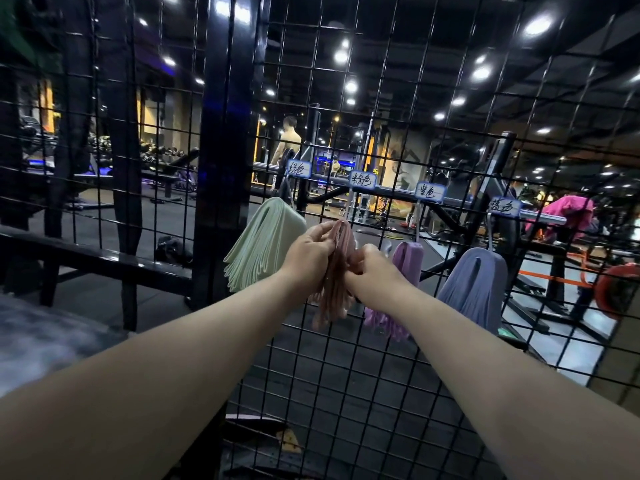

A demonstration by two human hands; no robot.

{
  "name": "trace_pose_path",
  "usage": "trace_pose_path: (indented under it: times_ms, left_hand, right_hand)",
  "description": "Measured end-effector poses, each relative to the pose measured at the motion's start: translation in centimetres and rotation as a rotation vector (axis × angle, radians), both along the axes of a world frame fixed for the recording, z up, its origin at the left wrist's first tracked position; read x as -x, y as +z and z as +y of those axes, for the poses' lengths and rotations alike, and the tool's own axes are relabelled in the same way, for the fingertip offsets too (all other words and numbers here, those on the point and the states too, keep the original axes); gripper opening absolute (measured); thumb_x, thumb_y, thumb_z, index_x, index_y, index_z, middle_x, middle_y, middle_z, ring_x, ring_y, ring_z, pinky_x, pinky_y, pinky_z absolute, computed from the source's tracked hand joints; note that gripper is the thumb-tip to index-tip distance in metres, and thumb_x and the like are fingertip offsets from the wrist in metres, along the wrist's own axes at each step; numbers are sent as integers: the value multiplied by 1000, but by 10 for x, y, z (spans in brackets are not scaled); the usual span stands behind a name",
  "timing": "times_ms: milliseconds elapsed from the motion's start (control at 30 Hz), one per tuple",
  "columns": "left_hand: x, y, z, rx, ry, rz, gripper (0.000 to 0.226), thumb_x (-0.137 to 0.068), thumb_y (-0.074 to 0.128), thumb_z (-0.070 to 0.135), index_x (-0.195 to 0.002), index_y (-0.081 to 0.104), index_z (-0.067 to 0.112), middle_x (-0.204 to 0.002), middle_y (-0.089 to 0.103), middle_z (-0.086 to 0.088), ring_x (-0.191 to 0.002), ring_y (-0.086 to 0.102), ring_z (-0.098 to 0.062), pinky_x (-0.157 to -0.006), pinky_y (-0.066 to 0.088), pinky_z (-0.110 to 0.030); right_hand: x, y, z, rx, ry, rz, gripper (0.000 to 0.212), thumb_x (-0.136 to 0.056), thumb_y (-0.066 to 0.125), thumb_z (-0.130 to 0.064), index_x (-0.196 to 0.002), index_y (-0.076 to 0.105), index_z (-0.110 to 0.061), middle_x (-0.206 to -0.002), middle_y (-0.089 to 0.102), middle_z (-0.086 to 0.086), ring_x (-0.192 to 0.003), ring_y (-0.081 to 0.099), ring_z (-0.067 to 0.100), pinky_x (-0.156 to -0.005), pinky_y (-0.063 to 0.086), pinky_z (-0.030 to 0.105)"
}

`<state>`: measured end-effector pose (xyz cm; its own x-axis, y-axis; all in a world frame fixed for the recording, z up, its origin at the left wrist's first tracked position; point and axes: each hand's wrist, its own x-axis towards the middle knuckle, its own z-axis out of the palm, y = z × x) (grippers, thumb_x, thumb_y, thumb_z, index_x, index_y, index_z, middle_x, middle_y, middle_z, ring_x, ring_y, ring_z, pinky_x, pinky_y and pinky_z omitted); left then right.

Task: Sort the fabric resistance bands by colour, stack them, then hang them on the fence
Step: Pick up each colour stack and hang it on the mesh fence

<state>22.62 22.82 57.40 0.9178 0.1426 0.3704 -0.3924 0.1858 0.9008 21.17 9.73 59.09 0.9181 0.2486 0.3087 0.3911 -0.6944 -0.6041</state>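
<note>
left grip [308, 258], right grip [372, 268]: clamped on pink bands [332, 296] | tag [362, 180] above: 粉色

Both hands reach to the black wire fence [346, 358] and hold a bundle of pink bands [332, 292] between them. The left hand [308, 254] curls its fingers [320, 230] round the bundle's top, and the right hand [374, 270] pinches it slightly lower. To the left of the fingers hangs a stack of pale green bands [259, 244]. Just right of them, partly behind the right hand, is a bundle of purple bands [408, 258], and farther right a stack of blue-grey bands [474, 282]. Above the fingers, handwritten white labels [362, 180] sit on the wire.
</note>
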Motion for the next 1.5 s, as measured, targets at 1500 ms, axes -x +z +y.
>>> trace_pose_path:
  times_ms: [1500]
  left_hand:
    - [0, -26, 1, -257, 108, -13, 28, -95, 61, 29, -121, 61, 23, -106, 71, -7, -97, 70, -26, -85, 58, -50]
  right_hand:
    - [3, -4, -5, 90, -50, -226, 27, -95, 60, -24, -120, 52, -21, -101, 68, 3, -90, 63, 22, -80, 52, 35]
